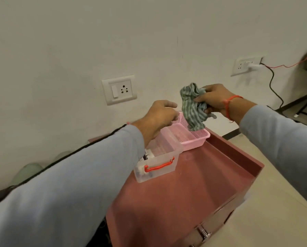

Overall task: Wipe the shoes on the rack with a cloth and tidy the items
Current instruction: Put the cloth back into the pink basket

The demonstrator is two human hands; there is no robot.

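Striped cloth (pixel 193 106), 1 pc, bunched in right hand (pixel 214 98) above pink basket (pixel 193 138); left hand (pixel 159 116) loosely curled, holds nothing; 1 clear box (pixel 159 157) beside basket.

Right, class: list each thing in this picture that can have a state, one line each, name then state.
cloth: crumpled, hanging from the right hand, above the basket
right hand: grip closed on the cloth
left hand: fingers loosely curled, holding nothing, above the clear box
clear box: lid off, items inside
pink basket: upright, beside the clear box
drawer: pulled open
wall socket: plug in
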